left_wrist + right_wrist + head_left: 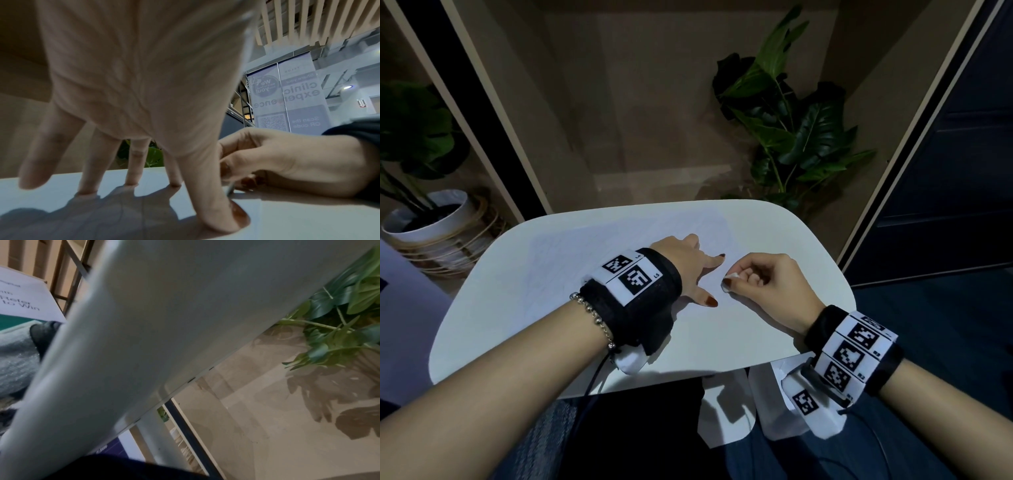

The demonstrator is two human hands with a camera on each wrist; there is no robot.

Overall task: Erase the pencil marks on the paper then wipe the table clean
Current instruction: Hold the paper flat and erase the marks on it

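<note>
Right wrist view, table [164, 305] blocks hand

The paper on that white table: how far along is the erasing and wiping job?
Nothing looks finished. In hand: the left hand presses spread fingers on the paper, while the right hand pinches a small white eraser against it. Any pencil marks are too faint to judge. Left: wiping the table; no cloth shows.

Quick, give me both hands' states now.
Left hand: open, fingers spread, pressing down the paper.
Right hand: closed, pinching a small white eraser at the paper.
</note>
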